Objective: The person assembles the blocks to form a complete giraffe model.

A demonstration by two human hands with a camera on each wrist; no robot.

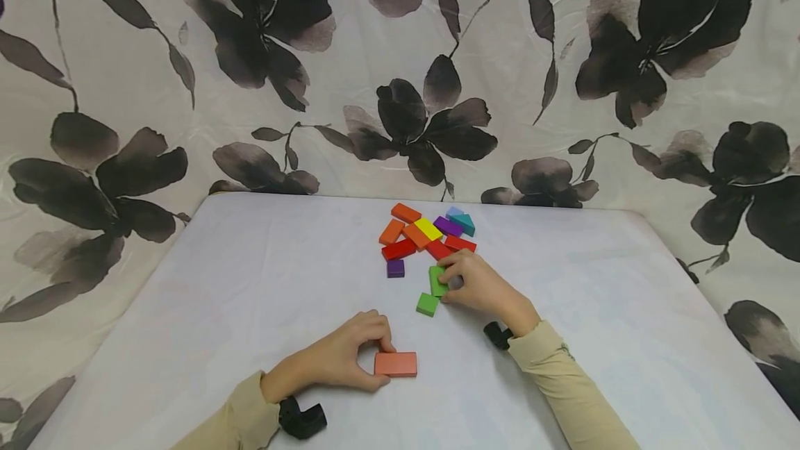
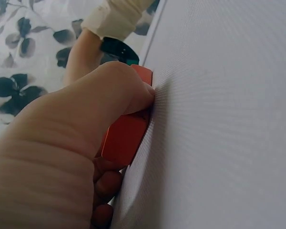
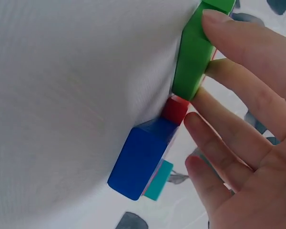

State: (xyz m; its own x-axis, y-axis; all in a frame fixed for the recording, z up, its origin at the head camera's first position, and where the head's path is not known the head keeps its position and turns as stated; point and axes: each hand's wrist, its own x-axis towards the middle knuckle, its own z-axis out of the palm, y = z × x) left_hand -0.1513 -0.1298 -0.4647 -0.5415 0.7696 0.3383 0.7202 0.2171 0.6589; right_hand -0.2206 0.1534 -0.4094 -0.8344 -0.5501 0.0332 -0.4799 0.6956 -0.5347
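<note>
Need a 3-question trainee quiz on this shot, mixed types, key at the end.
1. What colour is the block pinched by the left hand? A) green B) reddish-orange C) purple
2. True or false: the right hand touches a green block.
3. Which lies nearer the person: the yellow block or the square purple block?

Key: 1. B; 2. True; 3. The square purple block.

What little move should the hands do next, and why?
Maybe the right hand should slide the longer green block toward the orange-pink block: its thumb and fingers pinch that green one, and the left hand holds the orange-pink one apart from it.
</note>
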